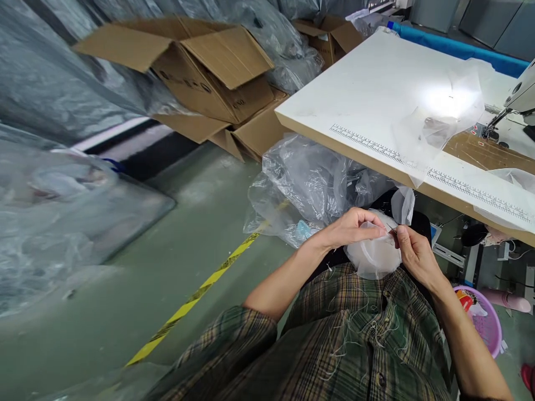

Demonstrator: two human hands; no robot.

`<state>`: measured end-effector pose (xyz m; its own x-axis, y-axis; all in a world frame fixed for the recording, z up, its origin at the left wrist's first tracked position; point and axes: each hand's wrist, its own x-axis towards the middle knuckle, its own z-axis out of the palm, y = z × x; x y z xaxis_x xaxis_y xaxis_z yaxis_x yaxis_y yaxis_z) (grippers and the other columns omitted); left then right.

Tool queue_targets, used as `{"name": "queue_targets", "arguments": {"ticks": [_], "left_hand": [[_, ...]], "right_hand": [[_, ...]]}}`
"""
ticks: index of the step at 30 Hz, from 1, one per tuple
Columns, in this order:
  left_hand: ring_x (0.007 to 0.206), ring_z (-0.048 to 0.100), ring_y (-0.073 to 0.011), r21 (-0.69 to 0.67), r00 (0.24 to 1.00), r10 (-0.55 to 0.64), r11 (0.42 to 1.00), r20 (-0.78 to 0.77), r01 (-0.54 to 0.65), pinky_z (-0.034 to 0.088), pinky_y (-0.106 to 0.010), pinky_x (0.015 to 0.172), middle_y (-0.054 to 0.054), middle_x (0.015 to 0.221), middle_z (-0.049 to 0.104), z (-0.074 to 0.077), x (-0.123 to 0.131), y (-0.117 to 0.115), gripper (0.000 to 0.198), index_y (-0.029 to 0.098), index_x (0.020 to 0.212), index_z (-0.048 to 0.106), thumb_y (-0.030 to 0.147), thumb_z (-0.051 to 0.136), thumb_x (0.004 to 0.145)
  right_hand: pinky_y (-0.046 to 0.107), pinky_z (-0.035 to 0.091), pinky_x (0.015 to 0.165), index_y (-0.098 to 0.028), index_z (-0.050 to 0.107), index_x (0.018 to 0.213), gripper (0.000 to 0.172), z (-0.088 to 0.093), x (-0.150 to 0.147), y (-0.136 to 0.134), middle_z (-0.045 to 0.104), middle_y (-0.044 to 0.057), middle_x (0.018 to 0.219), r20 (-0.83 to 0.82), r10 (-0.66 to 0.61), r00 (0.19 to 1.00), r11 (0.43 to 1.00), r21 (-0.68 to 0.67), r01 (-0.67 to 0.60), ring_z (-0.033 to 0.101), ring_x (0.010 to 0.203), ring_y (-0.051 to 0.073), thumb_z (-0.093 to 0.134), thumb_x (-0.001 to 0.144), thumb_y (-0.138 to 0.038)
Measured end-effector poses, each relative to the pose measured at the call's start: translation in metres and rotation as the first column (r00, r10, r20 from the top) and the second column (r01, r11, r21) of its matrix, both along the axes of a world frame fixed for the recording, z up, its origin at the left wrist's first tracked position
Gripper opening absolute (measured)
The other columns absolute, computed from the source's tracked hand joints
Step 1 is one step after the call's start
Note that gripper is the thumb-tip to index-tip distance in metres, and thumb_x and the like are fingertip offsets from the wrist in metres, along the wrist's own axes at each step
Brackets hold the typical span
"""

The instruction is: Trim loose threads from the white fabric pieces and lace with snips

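Note:
Sheer white fabric is gathered over my lap, bunched and partly see-through. My left hand pinches its upper edge between thumb and fingers. Close beside it, my right hand is closed at the fabric's right side, thumb against fingers. A thin, dark sliver shows by the right fingertips, too small to name. Loose white threads cling to the plaid shirt below the fabric.
The white sewing table, with printed rulers along its edge, carries a sewing machine and more sheer fabric. Cardboard boxes and clear plastic bags lie to the left. A purple basket stands at right.

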<state>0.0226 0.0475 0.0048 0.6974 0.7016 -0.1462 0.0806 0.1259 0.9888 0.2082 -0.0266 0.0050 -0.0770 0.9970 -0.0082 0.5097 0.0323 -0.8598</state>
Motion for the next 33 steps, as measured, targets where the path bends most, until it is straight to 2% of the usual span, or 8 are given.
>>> {"name": "queue_targets", "arguments": {"ticks": [4,6,10,14,18,24,28,33], "left_hand": [[0.066,0.055,-0.0111,0.023,0.997,-0.044,0.999,-0.063,0.046,0.040,-0.024,0.062,-0.002,0.072,0.066,-0.001,0.000,0.002,0.029,0.012,0.079,0.071,0.041,0.072,0.076],[0.064,0.054,-0.0106,0.045,0.993,-0.062,0.997,-0.102,0.067,0.038,-0.023,0.060,-0.001,0.069,0.064,0.000,0.000,0.002,0.029,0.012,0.077,0.070,0.041,0.072,0.076],[0.064,0.052,-0.0097,0.051,0.993,-0.081,0.995,-0.089,0.085,0.038,-0.023,0.060,0.000,0.070,0.064,0.002,0.000,0.001,0.028,0.013,0.079,0.070,0.041,0.071,0.075],[0.068,0.057,-0.0104,0.031,0.996,-0.079,0.996,-0.040,0.080,0.042,-0.023,0.064,-0.002,0.075,0.068,0.001,0.001,0.001,0.027,0.013,0.078,0.071,0.040,0.072,0.073],[0.070,0.059,-0.0107,0.032,0.997,-0.078,0.996,-0.022,0.079,0.044,-0.023,0.067,-0.002,0.077,0.070,0.001,0.001,0.002,0.024,0.013,0.079,0.072,0.037,0.072,0.074],[0.070,0.058,-0.0111,0.049,0.993,-0.107,0.993,-0.059,0.110,0.043,-0.023,0.067,-0.002,0.075,0.069,0.002,0.002,0.003,0.022,0.013,0.078,0.071,0.035,0.072,0.075],[0.067,0.055,-0.0102,0.053,0.990,-0.110,0.992,-0.093,0.116,0.040,-0.023,0.064,0.000,0.072,0.066,0.002,0.003,0.003,0.020,0.013,0.078,0.072,0.033,0.070,0.077],[0.068,0.055,-0.0112,0.051,0.989,-0.102,0.993,-0.105,0.107,0.040,-0.023,0.064,0.000,0.072,0.066,0.001,0.003,0.001,0.021,0.014,0.078,0.071,0.034,0.070,0.077]], "right_hand": [[0.028,0.045,0.064,-0.020,0.068,0.089,0.039,0.007,-0.003,0.002,0.065,0.005,0.081,-0.090,0.023,0.996,0.997,0.080,-0.016,0.058,0.072,0.017,0.054,0.090,-0.056],[0.028,0.045,0.066,-0.020,0.069,0.085,0.033,0.007,-0.006,0.006,0.065,0.004,0.080,-0.150,-0.014,0.989,0.994,0.108,0.031,0.057,0.072,0.016,0.063,0.085,-0.052],[0.025,0.038,0.053,-0.019,0.064,0.073,0.039,0.002,-0.009,0.009,0.054,-0.002,0.063,-0.253,-0.124,0.959,0.990,0.033,0.137,0.045,0.057,0.012,0.066,0.081,-0.057],[0.025,0.034,0.049,-0.018,0.066,0.087,0.050,-0.006,-0.001,0.001,0.054,-0.001,0.066,-0.265,-0.278,0.923,0.957,0.003,0.289,0.039,0.053,0.011,0.052,0.087,-0.066],[0.026,0.036,0.051,-0.019,0.066,0.084,0.062,-0.009,0.010,-0.013,0.057,0.002,0.069,-0.123,-0.163,0.979,0.986,0.000,0.164,0.044,0.055,0.013,0.028,0.097,-0.066],[0.026,0.036,0.055,-0.022,0.055,0.072,0.048,0.000,0.007,-0.013,0.054,0.001,0.064,0.118,0.018,0.993,0.992,0.119,-0.032,0.049,0.056,0.014,0.033,0.099,-0.054],[0.026,0.034,0.054,-0.022,0.056,0.074,0.042,0.003,0.003,-0.008,0.052,-0.001,0.061,0.149,0.039,0.988,0.990,0.131,-0.059,0.047,0.055,0.014,0.036,0.098,-0.049],[0.026,0.029,0.050,-0.023,0.047,0.064,0.047,-0.006,0.002,-0.009,0.043,-0.003,0.054,0.109,-0.016,0.994,1.000,0.011,0.015,0.037,0.050,0.012,0.037,0.095,-0.057]]}}
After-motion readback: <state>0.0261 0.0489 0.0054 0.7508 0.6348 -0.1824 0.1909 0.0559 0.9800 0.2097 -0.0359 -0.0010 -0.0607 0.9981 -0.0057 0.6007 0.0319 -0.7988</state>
